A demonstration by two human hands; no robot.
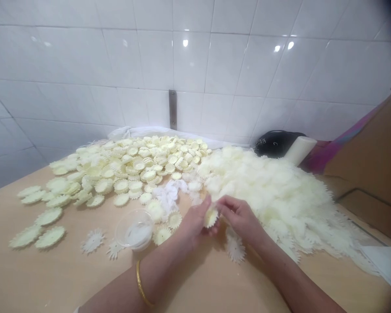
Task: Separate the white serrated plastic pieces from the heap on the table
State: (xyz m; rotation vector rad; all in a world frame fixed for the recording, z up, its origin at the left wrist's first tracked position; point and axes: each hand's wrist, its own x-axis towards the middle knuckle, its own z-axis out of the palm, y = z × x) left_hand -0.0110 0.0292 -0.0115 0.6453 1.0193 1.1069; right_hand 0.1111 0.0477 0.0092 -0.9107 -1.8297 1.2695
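My left hand (193, 221) and my right hand (239, 216) meet over the wooden table (68, 278), both pinching one small pale yellow flower piece (211, 216) between their fingertips. A gold bangle (141, 284) circles my left wrist. Just right of my hands lies a big heap of white spiky petal discs (280, 191). A loose white spiky disc (235, 248) rests under my right wrist. To the left of my hands sits a small clear plastic cup (134, 229).
A wide spread of pale yellow flower pieces (133, 165) covers the table's far left and middle. A black object (275, 142) and a white roll (300, 150) sit by the tiled wall. Cardboard (374, 161) leans at the right. A metal bracket (172, 109) hangs on the wall.
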